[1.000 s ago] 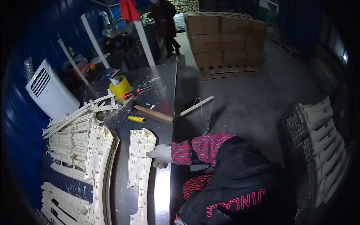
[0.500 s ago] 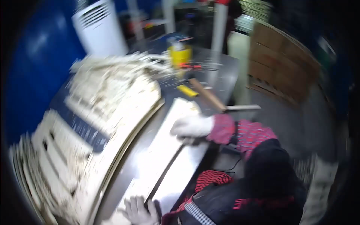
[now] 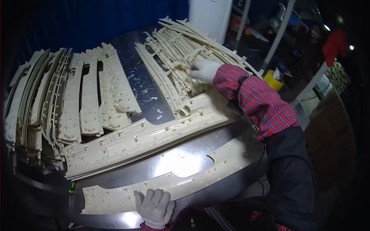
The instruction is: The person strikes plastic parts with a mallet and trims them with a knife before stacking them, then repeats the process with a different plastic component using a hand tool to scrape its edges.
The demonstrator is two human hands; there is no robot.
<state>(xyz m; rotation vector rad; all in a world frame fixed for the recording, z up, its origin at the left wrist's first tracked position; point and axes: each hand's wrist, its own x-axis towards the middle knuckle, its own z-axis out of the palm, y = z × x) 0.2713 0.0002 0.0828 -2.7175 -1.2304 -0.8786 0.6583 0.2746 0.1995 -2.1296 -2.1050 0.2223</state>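
A long curved cream plastic panel lies along the near edge of the steel table. My left hand, in a white glove, rests flat on that panel's near end with the fingers spread. My right hand, also gloved, with a red striped sleeve, reaches across to the far pile of thin cream frame pieces. Its fingers are curled on one of those pieces. A second, wider cream panel lies between my two hands.
A fanned stack of cream panels fills the table's left side. White plastic shavings dot the steel. A white cabinet stands at the back, a yellow container and white posts at the right.
My right hand has left the near panel and reached out to the far pile of frame pieces. My left hand stays at the panel's near end. The view has swung left.
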